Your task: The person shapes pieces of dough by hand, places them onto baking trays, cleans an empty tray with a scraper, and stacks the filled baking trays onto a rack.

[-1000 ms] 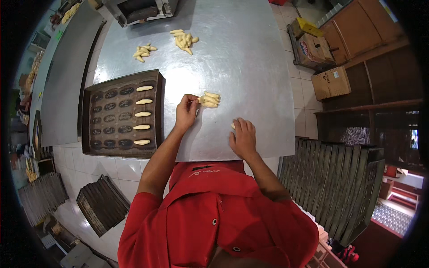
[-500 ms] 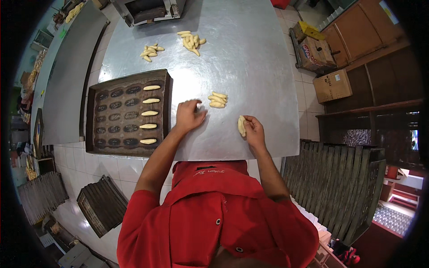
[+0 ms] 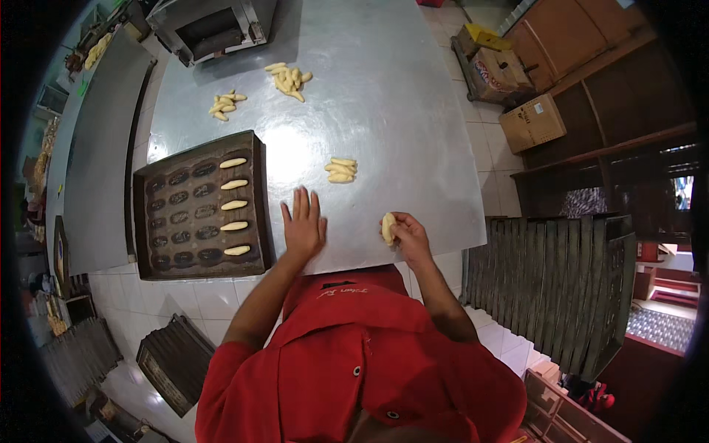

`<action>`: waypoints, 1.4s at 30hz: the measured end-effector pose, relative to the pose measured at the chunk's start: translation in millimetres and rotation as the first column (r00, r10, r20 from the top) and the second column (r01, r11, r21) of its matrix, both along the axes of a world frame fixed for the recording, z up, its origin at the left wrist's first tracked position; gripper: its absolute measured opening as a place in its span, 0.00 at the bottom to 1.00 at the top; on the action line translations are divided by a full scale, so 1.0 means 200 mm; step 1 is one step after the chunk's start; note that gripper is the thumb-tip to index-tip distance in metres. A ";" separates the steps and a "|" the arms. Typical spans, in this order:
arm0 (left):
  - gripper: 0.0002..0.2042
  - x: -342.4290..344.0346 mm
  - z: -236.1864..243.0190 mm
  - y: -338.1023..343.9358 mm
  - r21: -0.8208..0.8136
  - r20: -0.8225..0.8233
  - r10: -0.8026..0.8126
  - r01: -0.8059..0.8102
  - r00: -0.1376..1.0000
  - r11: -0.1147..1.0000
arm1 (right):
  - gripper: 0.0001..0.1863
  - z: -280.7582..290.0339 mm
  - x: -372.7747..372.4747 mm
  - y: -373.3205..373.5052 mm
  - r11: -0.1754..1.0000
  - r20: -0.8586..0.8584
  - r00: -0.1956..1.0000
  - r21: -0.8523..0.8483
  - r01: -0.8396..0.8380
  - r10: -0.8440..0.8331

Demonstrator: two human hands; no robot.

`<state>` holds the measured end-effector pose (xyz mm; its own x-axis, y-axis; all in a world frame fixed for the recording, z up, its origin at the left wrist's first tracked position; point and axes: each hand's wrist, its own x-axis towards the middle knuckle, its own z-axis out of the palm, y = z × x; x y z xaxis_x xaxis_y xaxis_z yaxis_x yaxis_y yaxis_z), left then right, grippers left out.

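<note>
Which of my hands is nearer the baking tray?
Left. Your left hand is just right of the baking tray; your right hand, holding a dough piece, is farther right.

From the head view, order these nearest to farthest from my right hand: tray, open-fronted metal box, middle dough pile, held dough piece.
1. Held dough piece, in the right hand.
2. Middle dough pile, ahead, left.
3. Tray, farther left.
4. Open-fronted metal box, far ahead, left.

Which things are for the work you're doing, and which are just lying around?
Seem part of the work:
- dough piece in the right hand
- left hand, fingers spread
- small dough group
- dark moulded tray, five dough pieces in its right column
- metal table

Seem just around:
- cardboard box
- stacked dark trays
</note>
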<state>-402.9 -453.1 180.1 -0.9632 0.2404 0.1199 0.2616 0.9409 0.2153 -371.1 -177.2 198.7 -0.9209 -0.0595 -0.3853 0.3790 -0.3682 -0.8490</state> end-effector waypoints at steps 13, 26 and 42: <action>0.20 -0.06 0.15 0.28 0.888 0.389 -0.337 -0.252 0.857 0.385 | 0.16 0.02 -0.17 -0.20 0.992 -0.170 0.979 0.074 -0.101 0.112; 0.15 0.05 0.09 0.22 0.847 0.504 -0.230 -0.528 0.833 -0.055 | 0.15 -0.07 -0.12 -0.19 0.999 -0.098 0.995 0.041 0.003 0.001; 0.21 0.04 -0.04 0.21 0.776 0.537 -0.382 -0.618 0.752 -0.124 | 0.12 -0.08 -0.10 -0.08 0.982 -0.132 0.988 0.160 0.101 -0.081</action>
<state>-394.4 -411.8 171.7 -0.9003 0.2287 -0.3703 -0.4343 -0.4140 0.8000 -390.4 -193.9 183.2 -0.9608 0.0818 -0.2650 0.2381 -0.2466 -0.9394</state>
